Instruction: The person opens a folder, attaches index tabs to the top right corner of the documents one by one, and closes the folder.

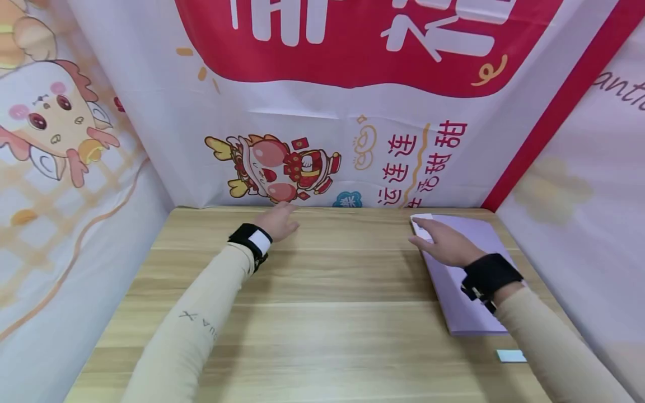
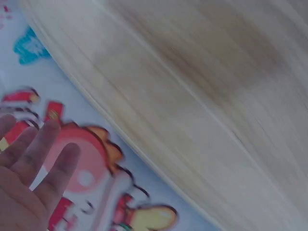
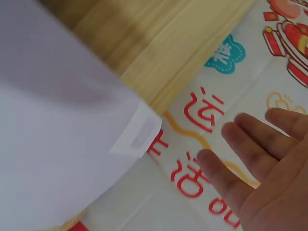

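The folder [image 1: 453, 296] lies flat along the right side of the surface [image 1: 322, 347], its far end near the far-right corner. To handle it well, the flat of the fingers should probably be spread broadly on its cover, since pressing on one corner could swing it round. For lifting, a thumb under the long left edge looks the best approach; the label [image 3: 138, 132] at the far-left corner is better left unpicked. The right grip [image 1: 448, 243] is over the folder's far part, fingers loosely extended and apart, with hold of nothing. The left grip [image 1: 277, 221] is at the far edge, left of its middle, fingers likewise spread and bare. The slip [image 1: 511, 356] beside the right sleeve [image 1: 564, 347], towards the right edge, could be brushed by that arm.

The folder is a thin, smooth, matt lilac rectangle with crisp edges, probably card or plastic; its label is white and creased over the corner. The slip is a small pale-blue oblong. The surface has streaky, light wood grain; behind it hangs softly wrinkled printed cloth [image 1: 322, 101].
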Motion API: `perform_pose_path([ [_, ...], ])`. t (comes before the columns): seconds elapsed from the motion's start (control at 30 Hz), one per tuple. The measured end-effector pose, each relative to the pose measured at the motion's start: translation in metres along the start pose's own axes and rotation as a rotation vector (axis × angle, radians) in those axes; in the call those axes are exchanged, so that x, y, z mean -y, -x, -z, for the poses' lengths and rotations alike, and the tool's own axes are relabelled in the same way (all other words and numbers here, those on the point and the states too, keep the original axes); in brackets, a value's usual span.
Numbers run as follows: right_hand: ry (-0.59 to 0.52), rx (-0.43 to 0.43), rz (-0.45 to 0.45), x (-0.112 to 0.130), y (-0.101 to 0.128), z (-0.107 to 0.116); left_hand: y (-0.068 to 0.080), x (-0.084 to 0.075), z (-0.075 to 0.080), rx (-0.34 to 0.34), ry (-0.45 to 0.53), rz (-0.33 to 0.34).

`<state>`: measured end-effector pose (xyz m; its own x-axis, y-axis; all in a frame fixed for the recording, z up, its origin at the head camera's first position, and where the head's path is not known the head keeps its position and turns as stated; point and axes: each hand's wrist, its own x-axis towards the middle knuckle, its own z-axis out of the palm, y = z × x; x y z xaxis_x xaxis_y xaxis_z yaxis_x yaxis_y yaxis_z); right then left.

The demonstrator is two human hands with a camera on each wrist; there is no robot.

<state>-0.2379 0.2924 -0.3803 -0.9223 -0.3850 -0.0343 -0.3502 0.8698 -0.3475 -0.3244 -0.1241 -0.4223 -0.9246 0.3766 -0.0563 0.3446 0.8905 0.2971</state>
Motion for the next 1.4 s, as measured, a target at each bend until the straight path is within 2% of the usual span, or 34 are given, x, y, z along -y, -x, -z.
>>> perform_pose_path([
  [0.2,-0.041,-0.054,-0.018,-0.017,0.046,0.013,-0.001,-0.028,-0.011,-0.026,0.055,-0.148],
  [0.33,-0.081,-0.074,-0.018,-0.023,0.073,0.021,0.004,-0.050,-0.016,-0.018,0.131,-0.203],
  [0.47,-0.079,-0.090,-0.040,-0.033,0.094,0.027,0.006,-0.075,-0.025,-0.002,0.208,-0.228],
  [0.6,-0.086,-0.135,-0.064,-0.048,0.116,0.034,0.006,-0.104,-0.039,0.012,0.331,-0.242],
  [0.7,-0.108,-0.180,-0.085,-0.062,0.132,0.035,0.006,-0.127,-0.053,0.038,0.470,-0.247],
  [0.8,-0.152,-0.187,-0.113,-0.077,0.146,0.034,0.008,-0.147,-0.064,0.065,0.605,-0.257],
  [0.9,-0.202,-0.141,-0.178,-0.089,0.158,0.033,0.014,-0.166,-0.070,0.079,0.721,-0.253],
  [1.03,-0.243,-0.072,-0.312,-0.103,0.171,0.030,0.022,-0.189,-0.077,0.085,0.833,-0.227],
  [1.13,-0.277,-0.046,-0.408,-0.115,0.179,0.028,0.027,-0.202,-0.082,0.095,0.886,-0.175],
  [1.3,-0.384,-0.022,-0.532,-0.136,0.186,0.022,0.036,-0.215,-0.091,0.102,0.935,-0.061],
  [1.4,-0.452,-0.005,-0.599,-0.149,0.191,0.013,0.039,-0.223,-0.102,0.137,1.048,0.000],
])
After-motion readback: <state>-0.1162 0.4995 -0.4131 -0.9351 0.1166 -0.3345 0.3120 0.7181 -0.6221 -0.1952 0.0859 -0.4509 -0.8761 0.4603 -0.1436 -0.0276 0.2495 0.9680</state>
